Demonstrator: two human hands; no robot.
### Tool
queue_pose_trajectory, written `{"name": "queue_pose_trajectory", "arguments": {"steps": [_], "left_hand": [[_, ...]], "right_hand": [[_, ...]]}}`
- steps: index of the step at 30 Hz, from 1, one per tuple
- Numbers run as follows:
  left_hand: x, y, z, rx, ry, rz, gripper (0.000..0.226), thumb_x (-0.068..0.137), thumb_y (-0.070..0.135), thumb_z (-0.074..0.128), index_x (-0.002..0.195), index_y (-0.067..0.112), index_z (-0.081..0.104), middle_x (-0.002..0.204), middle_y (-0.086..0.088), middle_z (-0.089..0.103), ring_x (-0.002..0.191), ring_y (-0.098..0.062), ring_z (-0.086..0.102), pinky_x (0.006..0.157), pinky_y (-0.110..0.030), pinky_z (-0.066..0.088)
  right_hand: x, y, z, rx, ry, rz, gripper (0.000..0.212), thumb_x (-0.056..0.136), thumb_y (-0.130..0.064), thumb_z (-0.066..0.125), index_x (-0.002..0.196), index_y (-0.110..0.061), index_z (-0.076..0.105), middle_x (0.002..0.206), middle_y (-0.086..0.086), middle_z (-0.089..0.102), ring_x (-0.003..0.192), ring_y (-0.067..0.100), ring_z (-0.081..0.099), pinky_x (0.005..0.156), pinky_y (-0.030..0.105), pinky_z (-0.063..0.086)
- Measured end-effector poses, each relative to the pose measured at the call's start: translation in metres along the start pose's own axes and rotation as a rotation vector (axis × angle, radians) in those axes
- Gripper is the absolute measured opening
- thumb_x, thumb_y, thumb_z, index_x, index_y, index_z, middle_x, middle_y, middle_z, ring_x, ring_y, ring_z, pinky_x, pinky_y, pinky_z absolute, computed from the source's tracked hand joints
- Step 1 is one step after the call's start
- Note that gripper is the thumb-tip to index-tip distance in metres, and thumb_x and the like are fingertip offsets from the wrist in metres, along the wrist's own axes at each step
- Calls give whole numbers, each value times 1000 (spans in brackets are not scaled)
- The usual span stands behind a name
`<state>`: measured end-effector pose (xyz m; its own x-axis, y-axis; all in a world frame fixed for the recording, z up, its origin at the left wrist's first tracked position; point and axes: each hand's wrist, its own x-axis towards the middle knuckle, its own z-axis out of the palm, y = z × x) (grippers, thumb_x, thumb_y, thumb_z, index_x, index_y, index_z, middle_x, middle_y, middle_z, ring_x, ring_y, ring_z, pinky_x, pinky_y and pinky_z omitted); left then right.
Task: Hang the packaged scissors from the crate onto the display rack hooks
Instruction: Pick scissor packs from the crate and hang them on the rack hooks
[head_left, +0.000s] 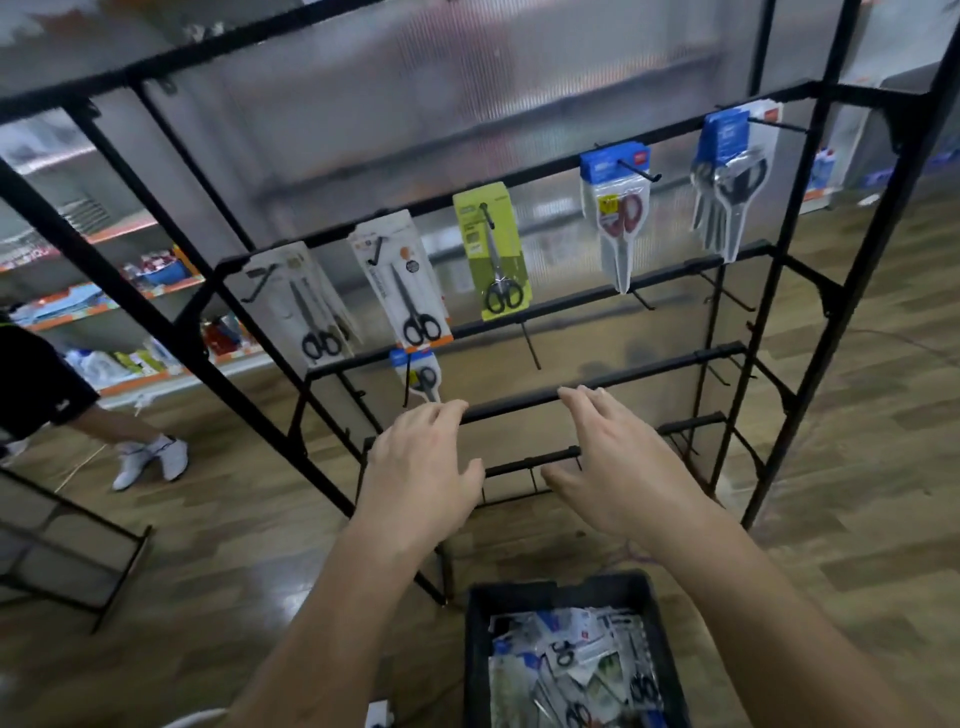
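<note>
A black display rack (649, 366) stands in front of me with hooks on its bars. Several scissor packs hang on the upper row, among them a green pack (491, 249) and a blue-topped pack (615, 218). One small blue-topped pack (418, 374) hangs on the lower row, just above my left hand (421, 462). My right hand (618, 457) is raised beside it. Both hands hold nothing, fingers relaxed, in front of the lower bars. A black crate (475, 654) on the floor below holds several more scissor packs (571, 660).
A wooden floor runs all around. A person's leg and white shoes (150, 457) stand at the left, near a low black frame (72, 561). Store shelves (119, 306) with goods show behind the rack's clear panel. Several lower hooks carry nothing.
</note>
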<state>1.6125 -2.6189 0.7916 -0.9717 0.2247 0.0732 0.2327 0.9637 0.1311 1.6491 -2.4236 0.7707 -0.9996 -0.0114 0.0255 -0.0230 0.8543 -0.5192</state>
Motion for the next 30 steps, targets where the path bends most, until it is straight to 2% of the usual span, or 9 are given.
{"name": "queue_pose_trajectory", "arguments": {"steps": [9,16,20,25,30], "left_hand": [[-39,-85,10,-117,-13,18,62,99,39,57,156,27,35,153,6,45,143,-17,40,118,-39,35],[-66,-112,58,-235,-141,68,57,99,38,58,151,27,38,146,4,48,137,-20,42,115,-38,34],[-72,-108,75,-251,-189,83,53,98,37,57,147,26,41,145,3,49,135,-21,43,112,-39,36],[-67,-101,106,-227,-261,-10,53,98,36,55,148,26,40,144,1,49,135,-22,44,113,-40,37],[-62,-94,193,-233,-314,-140,59,95,35,60,150,23,42,143,-4,53,134,-27,46,109,-42,42]], "right_hand": [[-15,-75,50,-116,-5,77,76,94,-47,61,157,-23,26,160,-3,34,149,18,28,120,34,26],[-44,-96,80,-232,-83,234,72,95,-47,60,155,-22,29,158,-1,35,149,19,29,119,37,28],[-49,-85,91,-244,-138,262,75,96,-50,58,157,-22,25,161,-1,33,148,18,30,119,36,28],[-31,-49,115,-227,-246,226,74,94,-45,58,155,-21,25,152,4,43,139,24,42,113,39,36],[-2,22,178,-260,-370,188,71,94,-45,60,153,-23,26,145,6,51,127,32,53,100,42,44]]}}
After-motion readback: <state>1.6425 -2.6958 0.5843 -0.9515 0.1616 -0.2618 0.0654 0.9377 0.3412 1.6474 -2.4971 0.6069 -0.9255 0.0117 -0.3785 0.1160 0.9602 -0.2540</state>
